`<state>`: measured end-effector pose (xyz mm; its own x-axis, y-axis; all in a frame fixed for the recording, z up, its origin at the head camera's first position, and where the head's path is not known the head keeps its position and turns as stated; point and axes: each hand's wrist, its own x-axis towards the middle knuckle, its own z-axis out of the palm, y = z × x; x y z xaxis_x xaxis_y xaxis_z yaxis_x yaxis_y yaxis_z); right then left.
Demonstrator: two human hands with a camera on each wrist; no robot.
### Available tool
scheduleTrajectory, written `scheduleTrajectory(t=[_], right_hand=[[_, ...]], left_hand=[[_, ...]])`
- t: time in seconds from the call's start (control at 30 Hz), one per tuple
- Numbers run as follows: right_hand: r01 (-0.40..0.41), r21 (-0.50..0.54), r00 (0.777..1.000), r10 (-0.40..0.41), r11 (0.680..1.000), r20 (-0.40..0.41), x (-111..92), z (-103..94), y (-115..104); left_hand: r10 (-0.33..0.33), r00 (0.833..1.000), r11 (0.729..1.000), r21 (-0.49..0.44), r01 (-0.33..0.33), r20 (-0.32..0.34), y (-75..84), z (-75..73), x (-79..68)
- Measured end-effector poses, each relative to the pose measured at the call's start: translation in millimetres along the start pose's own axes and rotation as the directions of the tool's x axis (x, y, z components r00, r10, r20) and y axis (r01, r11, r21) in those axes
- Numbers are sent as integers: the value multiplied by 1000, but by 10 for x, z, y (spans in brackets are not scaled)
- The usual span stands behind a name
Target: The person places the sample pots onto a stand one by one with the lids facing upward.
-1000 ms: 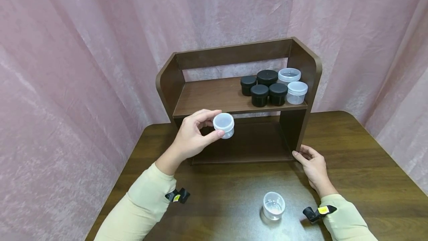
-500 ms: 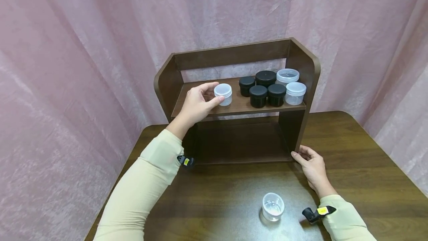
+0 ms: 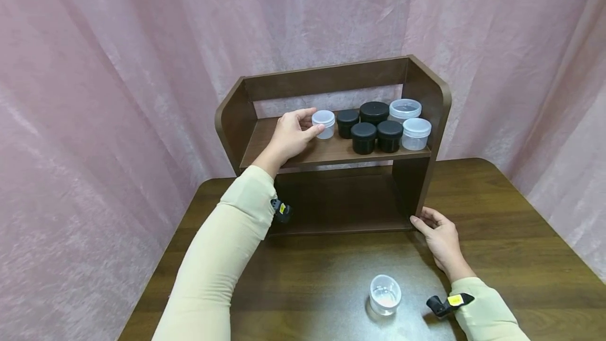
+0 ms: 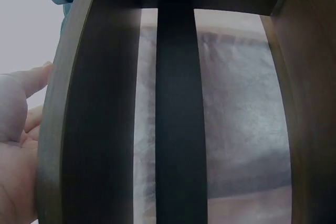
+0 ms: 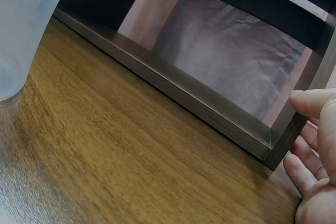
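My left hand (image 3: 292, 134) pinches a small clear plastic jar with a frosted lid (image 3: 324, 124) between thumb and fingers. The jar is upright at the upper board of a brown wooden shelf unit (image 3: 303, 159), left of the black jars; whether its base touches the board I cannot tell. In the left wrist view the hand (image 4: 16, 145) shows at the left edge, with its jar hidden behind the board. My right hand (image 3: 440, 238) grips the unit's lower right front corner. The right wrist view has its thumb (image 5: 310, 102) on the side panel, other fingers outside.
Several black lidded jars (image 3: 363, 138) stand on the upper board's right half. Beside them are a clear lidded jar (image 3: 416, 134) and a wider clear jar (image 3: 404, 110). Another clear jar (image 3: 385, 294) stands on the wooden table (image 3: 331, 288) in front. Pink curtains (image 3: 118, 93) hang behind.
My left hand has lifted the clear jar from in front of the lower compartment to the upper board, then moved it right, close to the black jars. The right hand keeps its grip.
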<state>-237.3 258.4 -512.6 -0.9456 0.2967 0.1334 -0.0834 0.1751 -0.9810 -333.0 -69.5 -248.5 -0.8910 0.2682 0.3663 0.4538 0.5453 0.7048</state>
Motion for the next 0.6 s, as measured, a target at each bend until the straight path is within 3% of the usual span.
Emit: scheduleTrajectory(t=[0.4,0.6], right_hand=[[6,2,1000,-6,1000,13,16,16,21],[8,-14,1000,-7,1000,10,17,-2,20]], left_hand=[[-34,999,998,-50,34,15,-58,56,17],[-14,1000,999,-42,15,26,-72,81,28]])
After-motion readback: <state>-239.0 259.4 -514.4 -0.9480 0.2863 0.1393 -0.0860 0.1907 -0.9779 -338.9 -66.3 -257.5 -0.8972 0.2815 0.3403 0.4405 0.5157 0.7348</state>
